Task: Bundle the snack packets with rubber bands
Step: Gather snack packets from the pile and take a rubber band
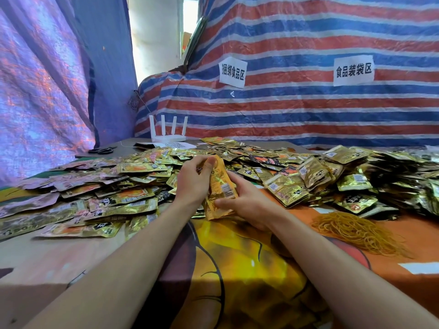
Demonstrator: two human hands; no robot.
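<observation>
A: Obs. Left hand (pixel 193 180) pinches the top end of a small stack of packets (pixel 219 188), thumb on the front face. Right hand (pixel 244 201) is curled round the bottom end. The stack is held upright, just above the cloth (pixel 237 269). No band on it that I can see.

B: Bands?

A: Rubber bands (pixel 356 231) lie in a tangled heap on the cloth, off to the right of the right forearm, apart from the stack.

B: Risks?

A: Judgement only. One hand must let go to fetch a band, and the foil looks slick, so a one-handed hold could let the stack fan out or shed a packet. The tangle may give up several bands at one pull. A band set too near one end could slide off.

B: Room to work?

A: Loose packets (pixel 95 198) crowd the left, the far side and the right. Bare cloth between the forearms is the open patch, and the way to the bands over the cloth looks unobstructed. Router (pixel 168 132) and scissors (pixel 102 150) sit far back, well apart.
</observation>
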